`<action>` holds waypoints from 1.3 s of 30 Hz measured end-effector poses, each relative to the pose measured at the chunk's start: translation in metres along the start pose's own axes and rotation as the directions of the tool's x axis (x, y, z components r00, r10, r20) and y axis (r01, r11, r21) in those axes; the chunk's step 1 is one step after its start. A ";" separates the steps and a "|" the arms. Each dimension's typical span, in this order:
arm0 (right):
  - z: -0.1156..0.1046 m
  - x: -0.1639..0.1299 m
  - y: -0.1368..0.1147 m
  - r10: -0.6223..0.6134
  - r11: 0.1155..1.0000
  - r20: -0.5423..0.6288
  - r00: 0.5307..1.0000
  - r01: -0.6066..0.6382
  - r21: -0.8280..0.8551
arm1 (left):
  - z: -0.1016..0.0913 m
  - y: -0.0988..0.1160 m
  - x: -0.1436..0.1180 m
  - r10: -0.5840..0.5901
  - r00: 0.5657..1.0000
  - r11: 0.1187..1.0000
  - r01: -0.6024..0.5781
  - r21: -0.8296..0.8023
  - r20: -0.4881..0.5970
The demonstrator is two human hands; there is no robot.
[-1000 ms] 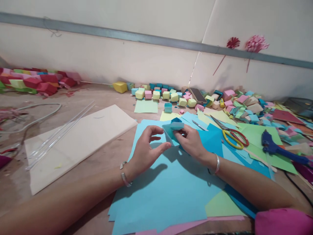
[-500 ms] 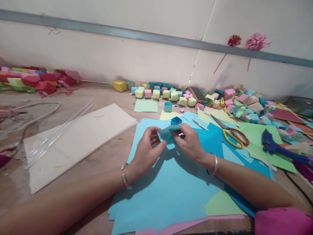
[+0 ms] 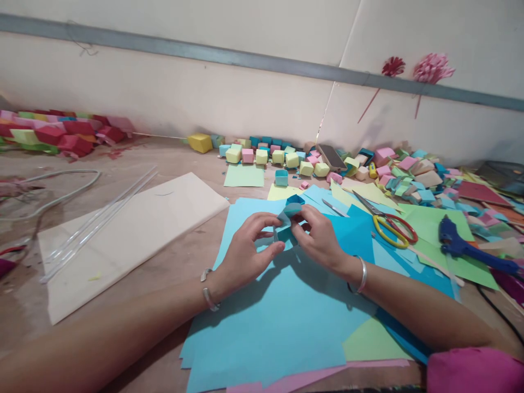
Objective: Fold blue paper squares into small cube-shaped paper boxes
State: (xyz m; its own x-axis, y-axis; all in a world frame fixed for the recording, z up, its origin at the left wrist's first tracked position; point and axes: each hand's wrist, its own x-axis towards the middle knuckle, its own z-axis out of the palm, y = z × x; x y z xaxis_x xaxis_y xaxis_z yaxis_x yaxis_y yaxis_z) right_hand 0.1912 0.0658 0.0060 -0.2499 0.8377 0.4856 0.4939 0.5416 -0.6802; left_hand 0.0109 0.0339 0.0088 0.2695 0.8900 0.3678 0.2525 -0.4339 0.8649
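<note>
Between my two hands is a small piece of folded blue paper (image 3: 285, 233), its flaps bent at angles to one another. My right hand (image 3: 314, 232) pinches its right side between thumb and fingers. From the left, my left hand (image 3: 251, 245) has its fingertips on the other edge, with the thumb held apart below. Both hands are above a stack of light blue paper sheets (image 3: 270, 327). Just beyond the fingers stands a small open darker blue paper box (image 3: 295, 200), partly hidden by the folded piece. A light blue open paper box (image 3: 281, 177) sits farther back.
Scissors (image 3: 393, 226), a craft knife (image 3: 333, 207) and a blue glue gun (image 3: 470, 248) lie to the right. Several paper cubes (image 3: 262, 157) line the wall beside a phone (image 3: 331, 157). On the left, clear sticks (image 3: 102, 218) rest on a white board (image 3: 139, 245).
The blue paper has gone from a flatter shape to one with its flaps folded up. My left fingers have shifted slightly right along it; the right hand has hardly moved.
</note>
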 end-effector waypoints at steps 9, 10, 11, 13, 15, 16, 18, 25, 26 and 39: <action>-0.005 -0.001 -0.003 -0.085 0.996 0.065 0.994 0.087 -0.021 | -0.002 -0.009 0.005 0.068 0.994 0.997 -0.065 0.043 -0.085; -0.006 -0.001 -0.003 -0.085 0.996 0.059 0.995 0.087 -0.027 | -0.003 -0.010 0.006 0.079 0.994 0.995 -0.074 0.062 -0.080; -0.007 -0.001 -0.003 -0.082 0.996 0.048 0.995 0.084 -0.036 | -0.003 -0.010 0.007 0.095 0.993 0.993 -0.089 0.083 -0.066; -0.008 0.000 -0.003 -0.081 0.995 0.029 0.996 0.082 -0.048 | -0.004 -0.011 0.008 0.140 0.990 0.982 -0.135 0.130 -0.030; -0.009 0.000 -0.004 -0.099 0.994 0.034 0.995 0.100 -0.042 | -0.006 -0.011 0.008 0.188 0.982 0.967 -0.182 0.178 -0.017; -0.009 0.000 -0.004 -0.114 0.993 0.048 0.992 0.116 -0.032 | -0.007 -0.012 0.008 0.204 0.979 0.960 -0.196 0.198 -0.018; -0.008 -0.001 -0.006 -0.141 0.990 0.078 0.987 0.142 -0.013 | -0.008 -0.013 0.009 0.215 0.976 0.954 -0.204 0.220 -0.028; -0.009 -0.004 -0.012 -0.162 0.977 0.109 0.981 0.175 -0.119 | -0.005 -0.011 0.008 0.027 0.995 0.999 -0.029 -0.018 -0.094; -0.010 -0.004 -0.013 -0.178 0.975 0.099 0.979 0.189 -0.113 | -0.004 -0.010 0.008 -0.058 0.993 0.989 0.043 -0.143 -0.100; -0.014 -0.004 -0.012 -0.241 0.970 0.007 0.970 0.241 0.004 | -0.002 -0.006 0.007 -0.384 0.839 0.481 0.538 -0.692 0.385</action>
State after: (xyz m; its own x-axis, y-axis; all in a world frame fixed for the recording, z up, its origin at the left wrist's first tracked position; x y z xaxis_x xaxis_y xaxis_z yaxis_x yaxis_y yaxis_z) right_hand 0.1982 0.0550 0.0201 -0.3672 0.6828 0.6316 0.4155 0.7279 -0.5454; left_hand 0.0090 0.0430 0.0066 0.4870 0.8595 -0.1550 -0.3770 0.3669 0.8504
